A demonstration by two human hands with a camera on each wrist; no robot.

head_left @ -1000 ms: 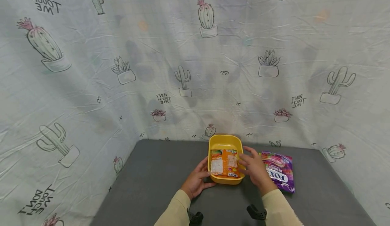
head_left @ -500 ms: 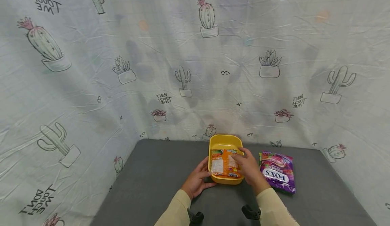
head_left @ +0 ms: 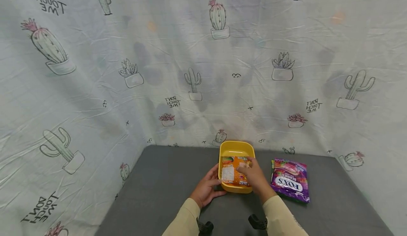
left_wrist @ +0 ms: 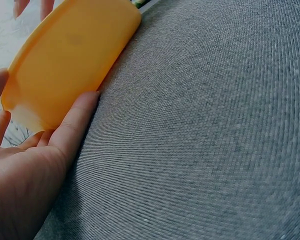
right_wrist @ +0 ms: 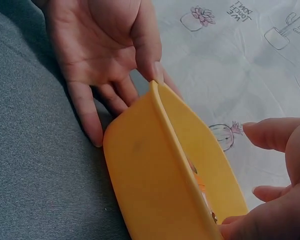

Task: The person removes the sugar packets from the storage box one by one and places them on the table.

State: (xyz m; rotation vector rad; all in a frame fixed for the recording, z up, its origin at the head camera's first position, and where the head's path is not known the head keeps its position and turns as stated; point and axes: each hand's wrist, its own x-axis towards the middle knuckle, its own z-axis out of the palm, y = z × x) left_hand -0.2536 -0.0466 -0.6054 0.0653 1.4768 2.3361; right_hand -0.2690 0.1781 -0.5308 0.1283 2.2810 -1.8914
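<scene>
A yellow plastic tub (head_left: pixel 236 189) stands on the grey table, an orange candy packet (head_left: pixel 228 174) lying flat inside it. My left hand (head_left: pixel 205 190) grips the tub's near left corner. In the right wrist view that hand's thumb rests on the rim and its fingers lie along the outer wall. My right hand (head_left: pixel 256 176) reaches over the tub's right side, fingers above the packet; whether they touch it I cannot tell. Seen from the right wrist, the right hand (right_wrist: pixel 277 212) has spread, slightly bent fingers, some hidden below the rim.
To the right of the tub lies a purple FOX'S Berries candy bag (head_left: pixel 290 181), a green edge showing under it. Behind the table (head_left: pixel 171 172) hangs a pale curtain (head_left: pixel 222 105) printed with cacti, close to the tub's far end.
My right hand has moved left, from the tub's right rim to over the orange packet. The left hand keeps its grip, and the tub stays put.
</scene>
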